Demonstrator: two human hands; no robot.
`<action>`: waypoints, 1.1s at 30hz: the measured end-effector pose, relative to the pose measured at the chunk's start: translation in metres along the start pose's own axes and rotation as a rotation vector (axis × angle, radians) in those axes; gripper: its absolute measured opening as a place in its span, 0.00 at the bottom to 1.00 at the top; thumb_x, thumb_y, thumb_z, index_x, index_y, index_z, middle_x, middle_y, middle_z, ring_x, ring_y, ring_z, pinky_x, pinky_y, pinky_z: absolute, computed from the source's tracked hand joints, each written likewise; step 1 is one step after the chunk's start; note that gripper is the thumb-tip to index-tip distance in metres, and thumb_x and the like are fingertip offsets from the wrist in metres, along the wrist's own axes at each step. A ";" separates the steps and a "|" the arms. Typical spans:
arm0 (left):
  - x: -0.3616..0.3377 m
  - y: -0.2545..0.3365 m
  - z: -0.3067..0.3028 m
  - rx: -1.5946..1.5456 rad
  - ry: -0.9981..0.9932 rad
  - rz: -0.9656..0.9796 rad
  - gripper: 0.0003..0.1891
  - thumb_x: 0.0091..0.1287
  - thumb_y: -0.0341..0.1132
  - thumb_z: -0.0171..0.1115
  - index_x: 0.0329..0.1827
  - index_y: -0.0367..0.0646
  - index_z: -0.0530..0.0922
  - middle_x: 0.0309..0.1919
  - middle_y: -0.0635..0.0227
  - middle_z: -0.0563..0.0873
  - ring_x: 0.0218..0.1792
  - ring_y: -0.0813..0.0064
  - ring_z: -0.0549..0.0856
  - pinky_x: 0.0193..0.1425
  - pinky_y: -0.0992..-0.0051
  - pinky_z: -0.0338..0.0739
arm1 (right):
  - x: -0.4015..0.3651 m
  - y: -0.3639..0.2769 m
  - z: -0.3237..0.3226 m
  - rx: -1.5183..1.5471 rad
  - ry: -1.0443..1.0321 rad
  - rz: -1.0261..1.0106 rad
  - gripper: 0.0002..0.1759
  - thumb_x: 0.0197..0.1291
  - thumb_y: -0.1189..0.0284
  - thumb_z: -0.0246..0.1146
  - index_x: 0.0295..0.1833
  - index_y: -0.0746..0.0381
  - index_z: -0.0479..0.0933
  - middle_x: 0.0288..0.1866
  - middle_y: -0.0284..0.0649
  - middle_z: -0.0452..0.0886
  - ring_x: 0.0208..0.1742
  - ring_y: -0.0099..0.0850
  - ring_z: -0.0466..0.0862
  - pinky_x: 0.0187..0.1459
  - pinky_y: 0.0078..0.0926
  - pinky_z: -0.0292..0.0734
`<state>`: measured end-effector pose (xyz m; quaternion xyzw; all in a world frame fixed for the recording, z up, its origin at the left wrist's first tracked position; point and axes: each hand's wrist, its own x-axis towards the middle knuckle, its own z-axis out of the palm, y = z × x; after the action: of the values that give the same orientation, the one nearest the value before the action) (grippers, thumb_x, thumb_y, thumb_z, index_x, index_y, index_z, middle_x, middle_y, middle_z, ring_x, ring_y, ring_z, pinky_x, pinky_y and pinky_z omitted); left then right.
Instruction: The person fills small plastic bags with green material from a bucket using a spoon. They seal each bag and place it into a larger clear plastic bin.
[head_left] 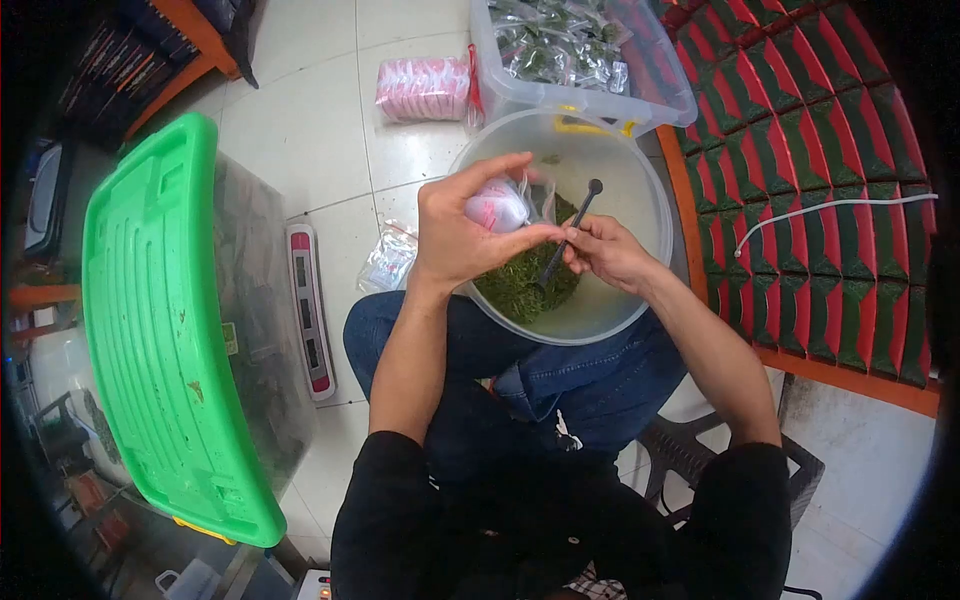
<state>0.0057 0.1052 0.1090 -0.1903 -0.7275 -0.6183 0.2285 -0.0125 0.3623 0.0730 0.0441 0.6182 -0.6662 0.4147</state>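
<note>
My left hand curls around a plastic pouch, white with pink print. Its clear upper part spreads out between my thumb and forefinger. My right hand pinches a long, thin black spoon, slanted with its lower end at the leaves and its other end pointing up and away. My left thumb tip comes right up to the right fingers. Under both hands is a translucent round tub between my legs, with shredded green leaves heaped in its bottom.
Beyond the tub, a clear bin holds filled bags. A pink-and-white bundle and a clear packet lie on the floor. Left are a slim scale-like device and a green-lidded box; right, rows of red-and-green packs.
</note>
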 end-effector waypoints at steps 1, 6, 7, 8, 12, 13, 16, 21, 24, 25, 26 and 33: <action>0.001 0.003 0.000 0.034 -0.017 -0.030 0.41 0.41 0.41 0.91 0.62 0.38 0.82 0.45 0.59 0.92 0.44 0.74 0.90 0.51 0.73 0.84 | -0.006 -0.004 -0.003 -0.008 0.002 -0.015 0.12 0.79 0.64 0.57 0.51 0.61 0.77 0.34 0.33 0.81 0.32 0.20 0.79 0.36 0.17 0.73; 0.011 0.015 0.001 0.047 -0.191 -0.149 0.41 0.42 0.42 0.91 0.62 0.43 0.80 0.41 0.63 0.93 0.40 0.78 0.90 0.46 0.76 0.84 | -0.024 -0.043 -0.019 -0.058 -0.002 -0.332 0.10 0.79 0.64 0.56 0.49 0.59 0.76 0.30 0.27 0.74 0.31 0.16 0.73 0.33 0.15 0.68; 0.013 0.014 0.002 0.023 -0.237 -0.205 0.39 0.42 0.43 0.90 0.58 0.42 0.80 0.39 0.61 0.93 0.40 0.74 0.91 0.46 0.73 0.84 | -0.024 -0.051 -0.017 -0.120 -0.018 -0.369 0.11 0.79 0.63 0.57 0.51 0.60 0.76 0.29 0.25 0.72 0.30 0.14 0.71 0.32 0.15 0.66; 0.015 0.012 0.004 0.002 -0.285 -0.263 0.37 0.43 0.44 0.90 0.55 0.41 0.80 0.38 0.60 0.92 0.40 0.70 0.92 0.47 0.71 0.85 | -0.024 -0.059 -0.013 -0.125 -0.019 -0.383 0.11 0.79 0.63 0.57 0.51 0.60 0.76 0.29 0.25 0.72 0.30 0.14 0.71 0.32 0.15 0.66; 0.022 0.003 0.007 -0.117 -0.319 -0.221 0.30 0.47 0.40 0.89 0.49 0.43 0.78 0.33 0.70 0.90 0.30 0.80 0.87 0.36 0.76 0.82 | -0.014 -0.085 0.004 -0.152 -0.266 -0.417 0.14 0.76 0.63 0.59 0.58 0.61 0.77 0.32 0.25 0.74 0.29 0.14 0.71 0.32 0.16 0.67; 0.026 0.013 0.003 -0.185 -0.370 -0.449 0.25 0.53 0.36 0.86 0.48 0.43 0.78 0.29 0.74 0.86 0.24 0.85 0.82 0.26 0.80 0.76 | -0.014 -0.091 0.010 -0.253 -0.285 -0.399 0.14 0.76 0.64 0.59 0.58 0.61 0.77 0.33 0.26 0.75 0.30 0.15 0.72 0.32 0.16 0.67; 0.029 0.008 0.001 -0.471 -0.379 -0.672 0.18 0.60 0.32 0.81 0.45 0.42 0.78 0.28 0.74 0.85 0.20 0.88 0.78 0.20 0.83 0.70 | -0.003 -0.087 0.014 -0.343 -0.323 -0.364 0.10 0.76 0.67 0.60 0.55 0.61 0.78 0.35 0.27 0.78 0.30 0.16 0.73 0.32 0.17 0.68; 0.032 -0.001 -0.012 -0.518 -0.653 -0.631 0.26 0.59 0.31 0.80 0.62 0.42 0.82 0.41 0.71 0.87 0.36 0.83 0.84 0.40 0.80 0.80 | 0.004 -0.084 0.004 -0.288 -0.387 -0.356 0.07 0.76 0.68 0.60 0.49 0.61 0.78 0.34 0.28 0.77 0.30 0.17 0.72 0.33 0.18 0.68; 0.034 0.011 -0.001 -0.411 -0.522 -0.296 0.26 0.57 0.31 0.81 0.61 0.41 0.83 0.52 0.67 0.85 0.53 0.77 0.83 0.59 0.72 0.78 | 0.002 -0.084 0.002 -0.245 -0.398 -0.367 0.08 0.76 0.68 0.60 0.49 0.62 0.78 0.35 0.29 0.77 0.31 0.18 0.73 0.33 0.18 0.68; 0.036 0.015 -0.004 -0.473 -0.587 -0.424 0.28 0.56 0.31 0.81 0.62 0.42 0.84 0.61 0.65 0.82 0.66 0.73 0.76 0.72 0.66 0.70 | 0.002 -0.085 0.003 -0.269 -0.389 -0.376 0.08 0.76 0.68 0.60 0.49 0.62 0.78 0.35 0.29 0.77 0.31 0.18 0.73 0.34 0.18 0.69; 0.035 0.013 -0.002 -0.472 -0.590 -0.421 0.28 0.56 0.31 0.81 0.62 0.42 0.84 0.61 0.65 0.82 0.66 0.73 0.76 0.72 0.66 0.70 | 0.001 -0.085 0.003 -0.291 -0.380 -0.385 0.08 0.76 0.69 0.61 0.48 0.62 0.78 0.36 0.29 0.77 0.31 0.18 0.74 0.34 0.19 0.69; 0.023 0.001 0.004 -0.404 -0.470 -0.387 0.21 0.58 0.32 0.80 0.55 0.43 0.86 0.61 0.61 0.83 0.58 0.71 0.82 0.60 0.70 0.78 | -0.002 -0.079 -0.003 -0.242 -0.419 -0.375 0.08 0.76 0.68 0.61 0.48 0.62 0.78 0.36 0.30 0.78 0.31 0.18 0.74 0.35 0.19 0.70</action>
<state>-0.0123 0.1090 0.1225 -0.2273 -0.6460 -0.7206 -0.1084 -0.0602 0.3571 0.1357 -0.2589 0.5913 -0.6474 0.4052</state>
